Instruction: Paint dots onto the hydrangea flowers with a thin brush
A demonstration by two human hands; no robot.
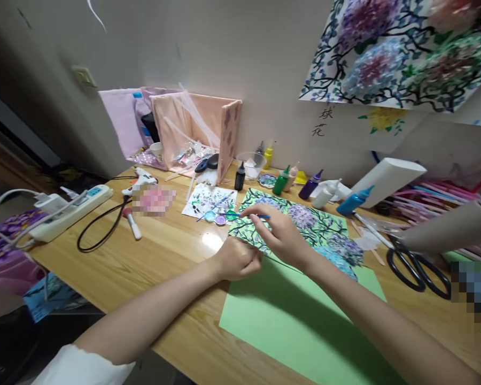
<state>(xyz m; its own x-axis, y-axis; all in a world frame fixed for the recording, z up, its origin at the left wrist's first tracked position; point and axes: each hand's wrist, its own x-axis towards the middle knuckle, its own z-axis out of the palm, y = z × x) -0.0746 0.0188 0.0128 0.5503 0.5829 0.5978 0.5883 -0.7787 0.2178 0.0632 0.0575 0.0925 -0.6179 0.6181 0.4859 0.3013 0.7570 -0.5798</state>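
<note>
My right hand point(279, 233) is closed in a pinch around a thin blue paintbrush point(260, 216). The brush points left, toward small round palettes of paint point(220, 219). Curled into a fist, my left hand point(237, 259) rests at the near left corner of a painted sheet point(300, 216). Nothing shows in its fingers. Dark branches and purple and blue blossoms cover that sheet, which lies over a larger plain green sheet point(288, 321). Beside the palettes is a paint-spotted white paper point(204, 200), with another thin brush lying across it.
Paint bottles, black point(239, 177), green point(281, 181), purple point(310, 185) and blue point(355, 200), stand behind the painting. Large scissors point(419, 264) lie right. A power strip point(72, 214), a glue gun point(140, 181) and its cable are left. Pink fabric boxes point(230, 133) stand against the wall.
</note>
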